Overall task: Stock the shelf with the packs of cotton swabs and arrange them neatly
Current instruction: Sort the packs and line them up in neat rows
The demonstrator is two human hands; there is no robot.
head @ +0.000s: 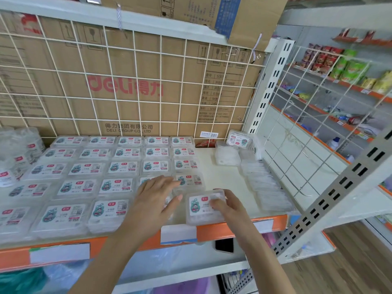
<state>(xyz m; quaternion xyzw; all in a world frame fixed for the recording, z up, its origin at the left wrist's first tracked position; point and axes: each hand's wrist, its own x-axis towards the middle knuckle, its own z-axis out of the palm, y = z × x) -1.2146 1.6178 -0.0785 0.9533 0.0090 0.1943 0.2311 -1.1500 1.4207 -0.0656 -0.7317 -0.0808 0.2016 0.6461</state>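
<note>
The right hand (227, 205) grips a labelled pack of cotton swabs (198, 206) by its right end, fingers curled over the lid, at the front edge of the shelf (224, 179), at about 5 o'clock from the middle of the view. The pack lies flat, label up and slightly askew, at the near end of the rightmost column of laid-out packs (118, 166), which cover the shelf from 9 o'clock to the middle in straight rows. The left hand (154, 196) is released, fingers straight and spread, palm down on the packs just at 9 o'clock of the held one. At 3 o'clock of the hands, unlabelled clear packs (267, 187) lean in a row along the shelf's right side; at 1 o'clock a tilted pack (238, 140) sits on a small pile. At 12 o'clock a wire grid (137, 66) fronts a cardboard box (127, 88). An orange strip (212, 230) runs along the shelf front
</note>
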